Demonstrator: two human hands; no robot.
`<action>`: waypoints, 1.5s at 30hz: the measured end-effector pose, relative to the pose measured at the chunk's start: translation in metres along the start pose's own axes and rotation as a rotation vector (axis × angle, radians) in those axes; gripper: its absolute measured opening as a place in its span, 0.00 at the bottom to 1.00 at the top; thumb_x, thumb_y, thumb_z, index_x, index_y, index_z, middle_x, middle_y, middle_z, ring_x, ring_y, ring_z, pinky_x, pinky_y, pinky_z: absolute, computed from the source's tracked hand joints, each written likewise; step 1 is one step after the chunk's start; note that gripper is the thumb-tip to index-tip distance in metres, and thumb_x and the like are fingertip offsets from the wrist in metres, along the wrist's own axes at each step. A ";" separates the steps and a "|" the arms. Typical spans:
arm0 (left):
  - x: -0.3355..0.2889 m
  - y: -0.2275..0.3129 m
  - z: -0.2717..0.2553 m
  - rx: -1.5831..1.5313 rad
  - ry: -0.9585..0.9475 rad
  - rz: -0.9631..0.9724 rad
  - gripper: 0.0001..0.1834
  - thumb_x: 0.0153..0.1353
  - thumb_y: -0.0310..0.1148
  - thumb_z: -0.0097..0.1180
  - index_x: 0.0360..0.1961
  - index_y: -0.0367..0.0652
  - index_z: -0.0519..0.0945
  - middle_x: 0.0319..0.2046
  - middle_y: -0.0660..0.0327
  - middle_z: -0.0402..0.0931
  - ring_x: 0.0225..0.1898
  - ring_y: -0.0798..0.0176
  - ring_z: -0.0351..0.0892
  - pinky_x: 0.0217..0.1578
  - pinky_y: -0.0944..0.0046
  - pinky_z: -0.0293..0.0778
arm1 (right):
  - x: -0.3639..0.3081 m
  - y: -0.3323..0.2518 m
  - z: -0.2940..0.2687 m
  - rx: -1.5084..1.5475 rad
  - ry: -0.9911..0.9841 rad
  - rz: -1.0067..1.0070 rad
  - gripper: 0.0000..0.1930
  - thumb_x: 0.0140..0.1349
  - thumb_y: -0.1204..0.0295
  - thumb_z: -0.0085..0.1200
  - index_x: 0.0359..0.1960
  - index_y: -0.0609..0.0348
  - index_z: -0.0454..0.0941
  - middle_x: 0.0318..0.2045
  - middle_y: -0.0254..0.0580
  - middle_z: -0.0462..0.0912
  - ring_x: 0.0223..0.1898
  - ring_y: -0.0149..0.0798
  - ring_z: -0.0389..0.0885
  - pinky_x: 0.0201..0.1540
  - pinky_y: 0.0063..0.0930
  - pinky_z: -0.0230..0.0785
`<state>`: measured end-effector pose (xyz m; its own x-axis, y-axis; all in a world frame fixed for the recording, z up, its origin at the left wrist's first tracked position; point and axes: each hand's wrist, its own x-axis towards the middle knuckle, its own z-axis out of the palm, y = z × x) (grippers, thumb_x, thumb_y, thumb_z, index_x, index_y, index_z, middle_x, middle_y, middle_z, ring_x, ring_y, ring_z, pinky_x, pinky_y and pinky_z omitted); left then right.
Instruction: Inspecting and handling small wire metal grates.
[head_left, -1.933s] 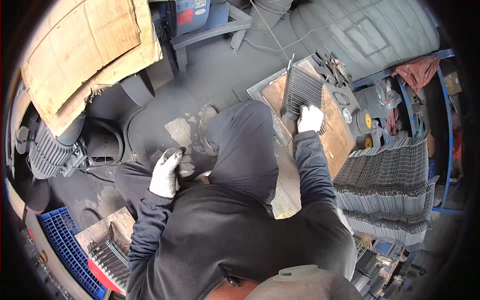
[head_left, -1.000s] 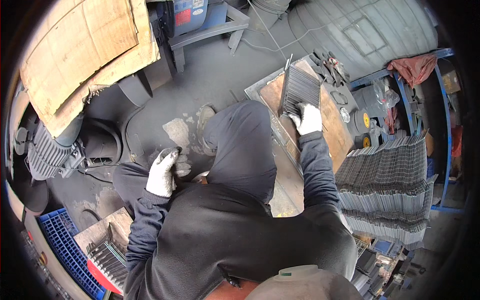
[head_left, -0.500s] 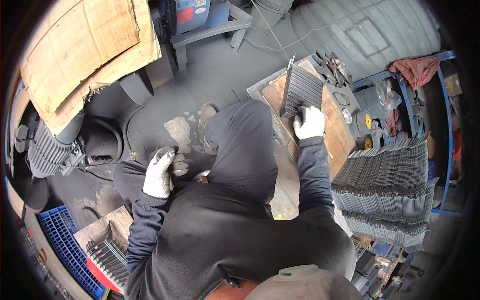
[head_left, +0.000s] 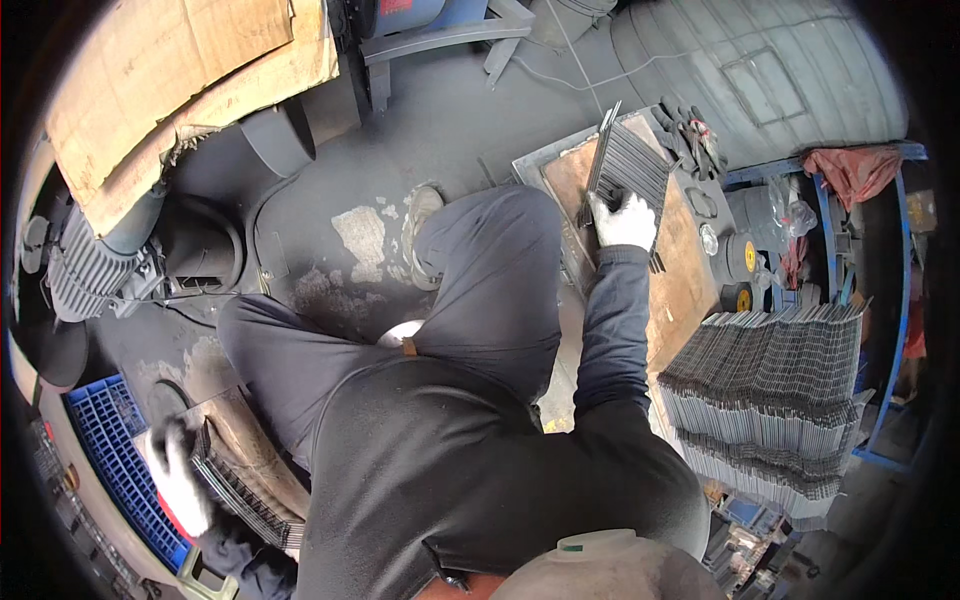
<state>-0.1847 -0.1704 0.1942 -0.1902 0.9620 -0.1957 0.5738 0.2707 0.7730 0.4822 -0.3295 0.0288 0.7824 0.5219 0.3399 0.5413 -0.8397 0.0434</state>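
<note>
Two hands are at work here, both in white gloves: the right hand (head_left: 626,221) curls over the near end of one bundle of dark metal strips (head_left: 640,165), thumb to one side, though I can't tell how firmly it grips. That bundle lies on one brown board (head_left: 683,305) atop the counter (head_left: 533,168), its strips too tight to count. Away on the other side, the left hand (head_left: 178,478) is a blur just beside a second set of dark strips (head_left: 243,492), and whether it's gripping or free I can't make out. One blue plastic crate (head_left: 105,412) sits near it. Close to the right forearm stands one big stack of grey metal pieces (head_left: 770,365), past counting. Beyond the board I count two yellow-centred discs (head_left: 749,254) and several dark gloves (head_left: 690,138), overlapping.
</note>
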 end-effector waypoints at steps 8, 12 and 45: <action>0.030 -0.296 -0.184 0.757 0.194 -0.324 0.29 0.78 0.53 0.51 0.62 0.37 0.78 0.58 0.41 0.81 0.58 0.40 0.80 0.60 0.51 0.73 | 0.025 0.001 -0.018 0.064 -0.226 0.069 0.30 0.53 0.42 0.68 0.42 0.59 0.90 0.44 0.56 0.89 0.49 0.57 0.88 0.55 0.47 0.80; 0.010 -0.330 -0.186 0.536 0.305 -0.297 0.33 0.79 0.56 0.48 0.68 0.36 0.74 0.63 0.42 0.78 0.61 0.42 0.79 0.64 0.52 0.71 | 0.027 -0.002 0.022 0.252 -0.101 0.057 0.18 0.53 0.56 0.67 0.36 0.57 0.90 0.36 0.52 0.90 0.40 0.54 0.90 0.48 0.43 0.80; -0.003 -0.201 -0.261 0.206 0.336 -0.133 0.29 0.80 0.46 0.53 0.74 0.40 0.72 0.65 0.54 0.76 0.59 0.59 0.76 0.62 0.59 0.71 | 0.022 0.016 0.007 0.210 -0.102 -0.046 0.16 0.50 0.57 0.68 0.30 0.57 0.86 0.35 0.54 0.87 0.41 0.57 0.85 0.48 0.48 0.79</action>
<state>-0.5075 -0.2370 0.1966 -0.5029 0.8628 -0.0512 0.6680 0.4256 0.6105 0.5097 -0.3303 0.0305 0.7768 0.5802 0.2447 0.6208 -0.7707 -0.1433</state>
